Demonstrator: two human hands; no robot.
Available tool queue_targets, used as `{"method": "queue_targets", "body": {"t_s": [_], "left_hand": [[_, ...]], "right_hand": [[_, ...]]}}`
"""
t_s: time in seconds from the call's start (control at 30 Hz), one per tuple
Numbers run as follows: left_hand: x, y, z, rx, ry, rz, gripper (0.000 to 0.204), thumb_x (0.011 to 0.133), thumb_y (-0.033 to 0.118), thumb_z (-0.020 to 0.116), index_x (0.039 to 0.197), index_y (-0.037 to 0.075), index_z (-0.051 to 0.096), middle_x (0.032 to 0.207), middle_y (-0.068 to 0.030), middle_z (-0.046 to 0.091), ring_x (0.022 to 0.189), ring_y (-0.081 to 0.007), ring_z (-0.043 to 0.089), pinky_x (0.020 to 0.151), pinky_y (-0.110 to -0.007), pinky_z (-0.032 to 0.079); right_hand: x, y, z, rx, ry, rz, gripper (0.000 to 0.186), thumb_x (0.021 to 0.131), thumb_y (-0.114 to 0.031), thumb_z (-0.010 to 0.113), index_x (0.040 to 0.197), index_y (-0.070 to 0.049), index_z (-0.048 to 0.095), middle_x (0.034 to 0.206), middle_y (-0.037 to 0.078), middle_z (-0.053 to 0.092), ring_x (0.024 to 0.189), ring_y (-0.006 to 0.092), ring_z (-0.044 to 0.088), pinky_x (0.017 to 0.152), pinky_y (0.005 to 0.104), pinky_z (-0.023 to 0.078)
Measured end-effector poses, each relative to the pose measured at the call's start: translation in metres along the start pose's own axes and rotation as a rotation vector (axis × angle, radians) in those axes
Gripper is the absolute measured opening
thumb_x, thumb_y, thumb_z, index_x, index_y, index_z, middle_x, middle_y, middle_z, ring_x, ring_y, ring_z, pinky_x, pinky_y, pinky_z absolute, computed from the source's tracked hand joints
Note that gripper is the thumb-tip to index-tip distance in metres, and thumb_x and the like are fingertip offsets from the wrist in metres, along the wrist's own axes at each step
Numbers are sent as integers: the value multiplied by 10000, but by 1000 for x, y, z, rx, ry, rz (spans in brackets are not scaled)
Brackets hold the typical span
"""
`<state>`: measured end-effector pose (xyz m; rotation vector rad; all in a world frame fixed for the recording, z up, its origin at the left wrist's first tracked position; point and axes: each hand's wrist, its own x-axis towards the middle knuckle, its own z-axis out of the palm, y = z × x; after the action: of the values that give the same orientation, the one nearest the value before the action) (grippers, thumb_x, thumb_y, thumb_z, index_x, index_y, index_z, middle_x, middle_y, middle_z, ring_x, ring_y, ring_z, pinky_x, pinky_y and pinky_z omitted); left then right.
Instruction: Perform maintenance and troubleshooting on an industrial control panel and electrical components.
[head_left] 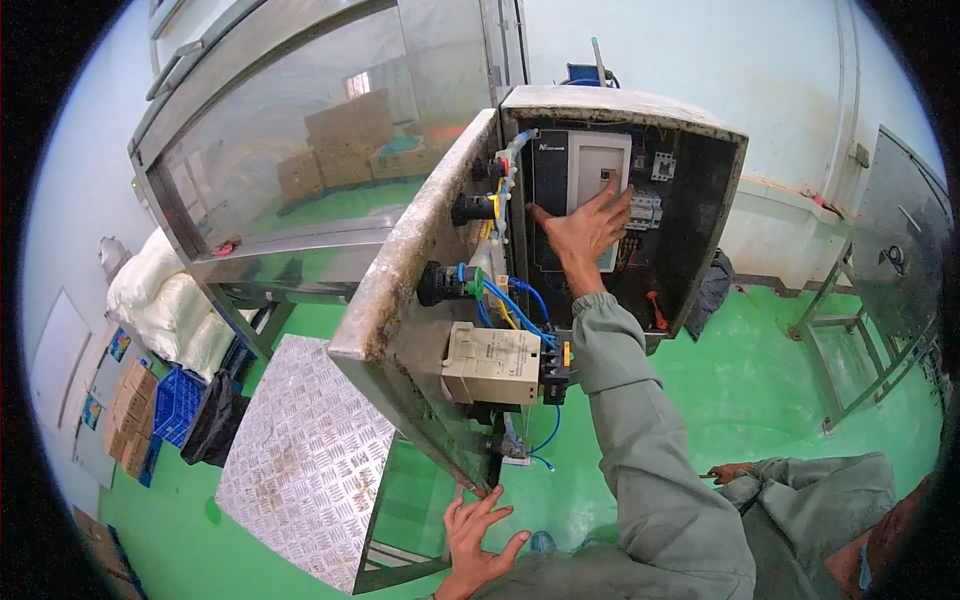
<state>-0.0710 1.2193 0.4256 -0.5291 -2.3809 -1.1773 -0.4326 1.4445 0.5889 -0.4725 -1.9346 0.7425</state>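
A metal electrical box hangs open with its thick door swung toward me. My right hand reaches inside, fingers spread over the grey and black drive unit; a fingertip is at its small keypad. Circuit breakers sit to the right of that hand. At the door's lower corner is my left hand, fingers apart, the tips touching the edge or close to it. The door's inner side carries a beige relay module, black and green switch backs and blue wires.
A co-worker's hand holds a thin object, hard to make out, at lower right. Left of the door is a checker-plate step. Behind stands a large steel-framed machine. A metal stand is at right; blue crates and white sacks are at left.
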Motion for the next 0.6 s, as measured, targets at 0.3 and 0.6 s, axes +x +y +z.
{"method": "queue_targets", "body": {"t_s": [0.3,0.6], "left_hand": [[4,2,-5,6,-14,-5,424,696,287,846,1024,74,682,1265,-164,639,1083,-272,617,1074,-477,293],[2,-2,0,1,-10,-10,424,684,284,851,1018,82,685,1257,-151,645,1074,-263,620,1075,-471,295]], "right_hand": [[1,-2,12,12,53,-6,1466,535,-568,891,1496,81,-6,1508,322,164,1361,500,233,1065,634,249],[-1,9,12,19,54,-20,1490,522,-592,887,1522,33,-24,1549,277,151,1403,459,217,1064,644,268]]}}
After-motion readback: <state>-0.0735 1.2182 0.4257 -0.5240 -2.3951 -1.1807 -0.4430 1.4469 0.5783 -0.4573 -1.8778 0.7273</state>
